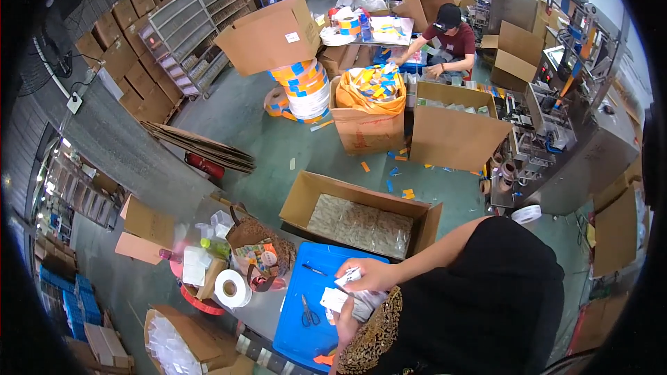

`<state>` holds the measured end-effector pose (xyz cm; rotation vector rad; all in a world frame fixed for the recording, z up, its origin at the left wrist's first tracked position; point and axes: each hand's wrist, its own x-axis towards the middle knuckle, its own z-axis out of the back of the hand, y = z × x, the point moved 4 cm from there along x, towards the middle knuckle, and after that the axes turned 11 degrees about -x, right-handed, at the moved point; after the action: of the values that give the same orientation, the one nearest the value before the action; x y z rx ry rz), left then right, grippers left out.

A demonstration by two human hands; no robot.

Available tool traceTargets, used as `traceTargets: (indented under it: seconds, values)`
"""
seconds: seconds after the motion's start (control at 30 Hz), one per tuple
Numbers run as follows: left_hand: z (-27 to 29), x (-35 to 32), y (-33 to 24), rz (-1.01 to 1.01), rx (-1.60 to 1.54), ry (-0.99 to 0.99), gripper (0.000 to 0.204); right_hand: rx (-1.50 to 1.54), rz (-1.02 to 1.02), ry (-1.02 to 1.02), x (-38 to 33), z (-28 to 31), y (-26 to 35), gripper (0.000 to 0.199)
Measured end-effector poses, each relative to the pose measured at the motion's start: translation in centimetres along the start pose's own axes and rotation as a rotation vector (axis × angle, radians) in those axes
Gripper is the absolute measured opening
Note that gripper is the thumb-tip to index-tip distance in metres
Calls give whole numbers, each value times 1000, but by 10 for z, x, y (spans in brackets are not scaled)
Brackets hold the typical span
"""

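The open brown cardboard box (361,219) of clear-wrapped packets sits just beyond the blue plastic worktop (306,298), and on that worktop lie black-handled scissors (310,312) and a thin dark pen (314,270). Above the worktop's near right edge, the right hand (375,276) pinches the top of a small stack of white, crinkly sachets (351,296), while the left hand (345,323) is closed around its lower end. Being slick and loosely stacked, the sachets could probably slide apart and drop if either grip eases.
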<state>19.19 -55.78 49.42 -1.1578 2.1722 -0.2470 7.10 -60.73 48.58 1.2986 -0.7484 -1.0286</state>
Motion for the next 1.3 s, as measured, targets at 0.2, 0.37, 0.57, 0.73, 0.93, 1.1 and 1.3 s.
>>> traceTargets:
  seconds: [0.2, 0.37, 0.57, 0.73, 0.93, 1.1, 1.3]
  values:
    - [48, 15, 10, -186, 297, 63, 43, -36, 19, -52, -4, -1, 7, 33]
    - [48, 13, 4, -171, 491, 28, 43, -53, -7, -57, -5, 3, 7, 29]
    - [43, 11, 0, -117, 607, 26, 45, -90, -21, -98, -3, 1, -3, 22]
    - [24, 16, 15, -233, 467, 25, 38, -154, 23, -79, 10, -16, -5, 27]
    - [36, 1, 17, -61, 303, 70, 45, -43, 224, 194, 1, -17, -2, 43]
    - [20, -7, 17, 7, 199, 210, 47, -107, 321, 224, -6, -10, 24, 51]
    - [40, -3, 24, -285, 149, 96, 62, -140, 233, 276, 1, -22, 24, 30]
